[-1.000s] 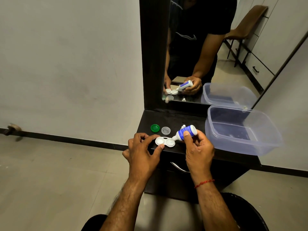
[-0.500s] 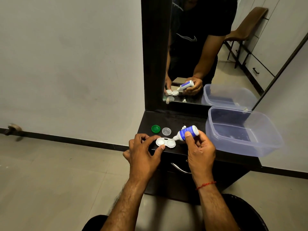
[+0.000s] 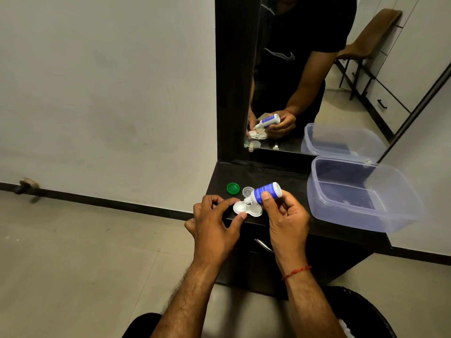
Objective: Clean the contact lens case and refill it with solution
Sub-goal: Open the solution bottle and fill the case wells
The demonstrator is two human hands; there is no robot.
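Two hands at centre frame. I see left hand (image 3: 214, 223) pinching contact lens case (image 3: 246, 208) at dresser top (image 3: 288, 176) front edge; right hand (image 3: 285, 220) grips solution bottle (image 3: 267, 190). Bottle axis slants down-left, nozzle just over case's left well; right well nearer right hand.

Dark shelf (image 3: 280, 176) bears green cap (image 3: 233, 188), clear cap (image 3: 247, 191), tub (image 3: 346, 211).

place: home dressing corner | cues: dark vanity (image 3: 288, 178) with mirror (image 3: 329, 118), drawer cabinets (image 3: 388, 101) (in reflection), tiled floor (image 3: 85, 252)
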